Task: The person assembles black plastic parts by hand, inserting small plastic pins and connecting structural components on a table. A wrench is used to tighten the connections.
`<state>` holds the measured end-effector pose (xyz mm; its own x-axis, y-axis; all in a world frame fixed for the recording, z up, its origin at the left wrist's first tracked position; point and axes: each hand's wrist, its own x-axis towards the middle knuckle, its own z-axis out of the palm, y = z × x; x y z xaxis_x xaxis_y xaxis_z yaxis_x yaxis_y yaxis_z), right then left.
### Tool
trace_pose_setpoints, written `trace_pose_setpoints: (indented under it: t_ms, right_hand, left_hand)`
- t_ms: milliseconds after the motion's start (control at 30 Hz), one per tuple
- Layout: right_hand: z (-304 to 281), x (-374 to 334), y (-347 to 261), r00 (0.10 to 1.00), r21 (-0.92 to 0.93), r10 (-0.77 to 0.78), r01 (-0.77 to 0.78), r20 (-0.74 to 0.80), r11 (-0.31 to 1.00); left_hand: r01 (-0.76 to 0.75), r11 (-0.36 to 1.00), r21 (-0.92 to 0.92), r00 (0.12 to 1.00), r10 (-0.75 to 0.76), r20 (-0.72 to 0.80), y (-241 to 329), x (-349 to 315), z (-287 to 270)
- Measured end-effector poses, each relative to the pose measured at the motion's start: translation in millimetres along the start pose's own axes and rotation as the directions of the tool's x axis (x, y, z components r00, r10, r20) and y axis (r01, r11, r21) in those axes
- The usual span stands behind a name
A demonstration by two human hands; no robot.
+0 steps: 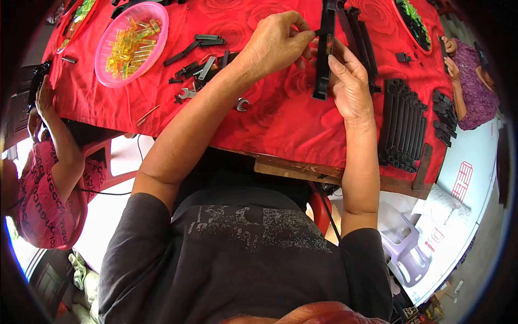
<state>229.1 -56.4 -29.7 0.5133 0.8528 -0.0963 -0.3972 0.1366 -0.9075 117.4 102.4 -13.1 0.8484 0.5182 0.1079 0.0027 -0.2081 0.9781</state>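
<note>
a red patterned cloth lies beneath the fingers. a pink basket of translucent yellow pieces sits left of the fingers. to their near left lies a metal wrench. a lilac stool stands lower, right of the fingers. a purple-clad co-worker is far right of the fingers.

L arm angles diag. up + right, elbow bent out to side; R arm runs nearly straight up. L hand: back facing up, wrist approx. straight, thumb + index tips close tog., other fingers curled under, partly hidden. R hand: palm side showing, thumb raised, fingers part. curled. Hands near e/o.
</note>
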Motion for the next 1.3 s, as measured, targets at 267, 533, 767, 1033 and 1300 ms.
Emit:
trace_pose_setpoints:
  t_ms: [267,533,767,1033,1300]
  right_hand:
    - [-6.1,3.9,0.1,0.998,0.038,-0.048,0.047,0.040,0.998]
    - [-7.1,4.9,0.4,0.987,0.030,-0.144,0.147,-0.065,0.989]
    - [-7.8,4.0,-3.3,0.975,0.082,-0.224,0.224,-0.016,0.971]
    - [-11.8,4.4,3.1,0.945,0.023,-0.328,0.328,0.017,0.945]
    - [-15.2,-1.6,0.0,0.940,-0.080,-0.342,0.340,-0.003,0.937]
  left_hand:
    - [-0.035,0.999,-0.012,0.999,0.035,0.042,-10.9,-6.5,14.1]
    - [0.104,0.980,-0.171,0.992,-0.091,0.087,3.4,-14.2,11.7]
    - [0.073,0.988,-0.133,0.993,-0.060,0.099,1.3,-17.2,14.6]
    - [0.048,0.995,-0.086,0.998,-0.045,0.039,-5.5,-16.0,10.7]
    - [-0.027,0.997,-0.077,1.000,0.026,-0.012,1.1,-18.4,8.6]
